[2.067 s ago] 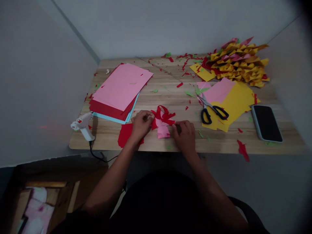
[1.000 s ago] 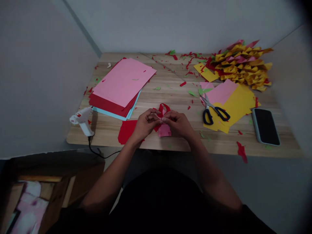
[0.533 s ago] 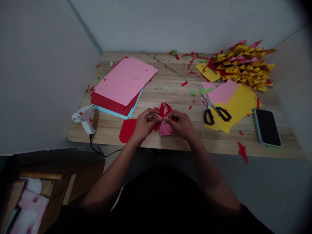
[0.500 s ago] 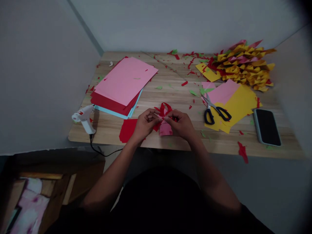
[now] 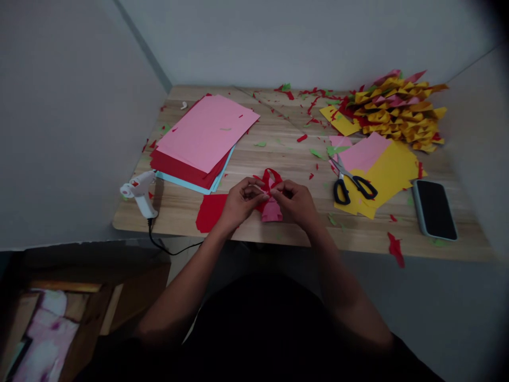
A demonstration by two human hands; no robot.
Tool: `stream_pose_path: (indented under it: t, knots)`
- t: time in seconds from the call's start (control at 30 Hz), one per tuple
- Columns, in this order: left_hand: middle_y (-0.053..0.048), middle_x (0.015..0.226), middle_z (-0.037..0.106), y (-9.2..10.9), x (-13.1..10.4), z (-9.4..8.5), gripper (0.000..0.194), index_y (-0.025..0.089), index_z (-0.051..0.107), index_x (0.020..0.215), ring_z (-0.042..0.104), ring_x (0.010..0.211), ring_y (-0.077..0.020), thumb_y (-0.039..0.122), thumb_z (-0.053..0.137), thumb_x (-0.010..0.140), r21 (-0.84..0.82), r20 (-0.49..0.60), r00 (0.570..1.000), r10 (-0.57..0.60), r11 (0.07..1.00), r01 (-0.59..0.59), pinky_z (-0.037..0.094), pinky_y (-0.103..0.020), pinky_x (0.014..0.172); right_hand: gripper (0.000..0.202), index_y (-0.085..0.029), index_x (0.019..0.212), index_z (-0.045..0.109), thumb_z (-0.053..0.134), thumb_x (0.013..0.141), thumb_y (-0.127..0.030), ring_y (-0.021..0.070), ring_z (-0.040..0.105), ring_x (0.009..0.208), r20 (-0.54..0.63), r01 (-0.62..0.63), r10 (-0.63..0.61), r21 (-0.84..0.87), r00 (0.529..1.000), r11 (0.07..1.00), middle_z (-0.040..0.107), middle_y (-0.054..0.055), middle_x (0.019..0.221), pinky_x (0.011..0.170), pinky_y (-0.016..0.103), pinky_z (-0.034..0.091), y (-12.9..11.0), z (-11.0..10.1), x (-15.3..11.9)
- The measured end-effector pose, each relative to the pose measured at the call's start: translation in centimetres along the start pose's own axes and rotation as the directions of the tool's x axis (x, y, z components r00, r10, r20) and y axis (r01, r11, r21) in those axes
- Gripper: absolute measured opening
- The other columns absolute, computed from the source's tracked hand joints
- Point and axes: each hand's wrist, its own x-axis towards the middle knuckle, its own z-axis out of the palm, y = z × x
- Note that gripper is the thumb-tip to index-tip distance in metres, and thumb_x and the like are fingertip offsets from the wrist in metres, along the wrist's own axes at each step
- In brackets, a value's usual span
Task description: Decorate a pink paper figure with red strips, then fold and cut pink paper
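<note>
My left hand [image 5: 239, 203] and my right hand [image 5: 296, 201] meet fingertip to fingertip just above the near edge of the wooden table [image 5: 278, 159]. Between the fingertips they pinch a small red paper piece with curled strips [image 5: 271, 179]. A pink paper scrap [image 5: 272, 211] lies under the hands. A red paper scrap [image 5: 210, 211] lies flat by my left wrist.
A stack of pink, red and blue sheets [image 5: 201, 140] lies at the left. A white glue gun [image 5: 140, 192] sits at the table's left edge, its cord hanging down. Scissors [image 5: 350, 180] rest on yellow and pink sheets [image 5: 377, 164]. A phone [image 5: 434, 208] and a folded paper pile [image 5: 397, 109] sit right.
Both hands lifted off the table and came together, pinching the red paper piece between the fingertips. In the last half second they hardly moved.
</note>
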Motion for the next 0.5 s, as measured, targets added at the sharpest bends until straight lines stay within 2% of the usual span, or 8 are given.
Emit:
stream_pose_path:
  t: [0.2, 0.3, 0.5]
  knots:
    - [0.002, 0.072, 0.063, -1.6, 0.0, -0.2, 0.017, 0.021, 0.065, 0.098, 0.058, 0.065, -0.0128, 0.031, 0.069, 0.085, 0.283, -0.141, 0.988, 0.062, 0.959, -0.019, 0.041, -0.024, 0.061, 0.011, -0.021, 0.077, 0.068, 0.064, 0.086, -0.028, 0.0253, 0.055, 0.089, -0.128, 0.069, -0.107, -0.27, 0.986, 0.96, 0.064, 0.008, 0.087, 0.088, 0.043, 0.044, 1.7, 1.0, 0.9]
    - [0.002, 0.07, 0.064, -1.8, -0.1, -0.2, 0.013, 0.023, 0.068, 0.098, 0.058, 0.062, -0.0142, 0.029, 0.068, 0.087, 0.436, -0.164, 0.983, 0.076, 0.9, 0.003, 0.039, -0.025, 0.059, 0.01, -0.021, 0.079, 0.068, 0.062, 0.087, -0.024, 0.0263, 0.053, 0.091, -0.146, 0.087, -0.149, -0.362, 0.978, 0.928, 0.062, 0.009, 0.089, 0.089, 0.044, 0.044, 2.4, 1.7, 1.0]
    - [-0.001, 0.072, 0.069, -1.5, 0.0, 0.0, 0.013, 0.022, 0.069, 0.1, 0.061, 0.063, -0.0157, 0.025, 0.068, 0.087, 0.625, -0.157, 0.982, 0.107, 0.78, 0.015, 0.04, -0.027, 0.062, 0.009, -0.022, 0.076, 0.067, 0.065, 0.085, -0.023, 0.0251, 0.053, 0.088, -0.15, 0.078, -0.149, -0.402, 0.977, 0.913, 0.062, 0.007, 0.088, 0.087, 0.042, 0.046, 3.4, 2.2, 0.8]
